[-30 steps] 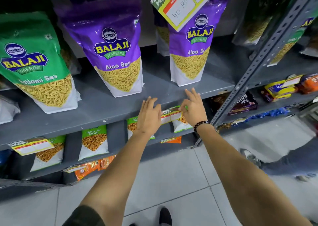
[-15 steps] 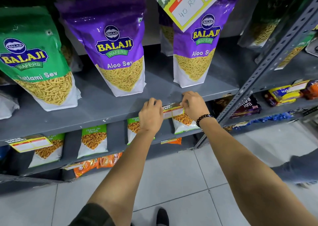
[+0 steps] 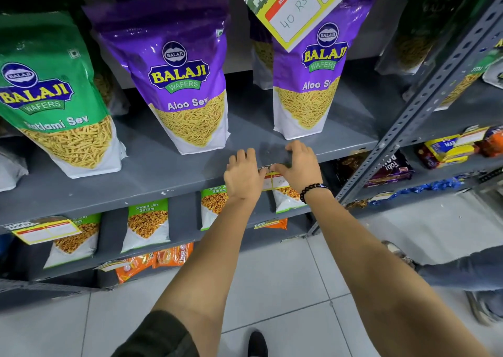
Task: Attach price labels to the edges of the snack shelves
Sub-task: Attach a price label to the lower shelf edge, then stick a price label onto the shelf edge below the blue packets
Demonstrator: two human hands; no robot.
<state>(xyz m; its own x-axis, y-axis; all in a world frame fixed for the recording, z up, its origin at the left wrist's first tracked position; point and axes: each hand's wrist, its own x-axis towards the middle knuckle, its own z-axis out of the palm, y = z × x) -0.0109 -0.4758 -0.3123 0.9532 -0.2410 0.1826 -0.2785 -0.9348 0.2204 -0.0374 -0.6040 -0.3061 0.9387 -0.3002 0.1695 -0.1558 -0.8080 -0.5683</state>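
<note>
A small price label (image 3: 275, 178) with a yellow border hangs on the front edge of the grey shelf (image 3: 152, 190), below two purple Aloo Sev bags (image 3: 185, 84). My left hand (image 3: 242, 175) presses the label's left end and my right hand (image 3: 296, 166), with a black bead bracelet at the wrist, presses its right end, so most of the label is hidden by my fingers. Another label (image 3: 46, 229) hangs at the far left of the same edge. A large label (image 3: 296, 5) reading 40 Rs hangs from the shelf above.
A green Ratlami Sev bag (image 3: 51, 98) stands at the left. Chana Jor Garam packs (image 3: 147, 223) fill the lower shelf, orange packets below them. A perforated grey upright (image 3: 424, 98) divides off the right bay with biscuit packs. Another person's legs (image 3: 462, 272) stand at right on the tiled floor.
My fingers have curled down from spread open onto the label at the shelf edge. Both hands have closed in on the label and now press it.
</note>
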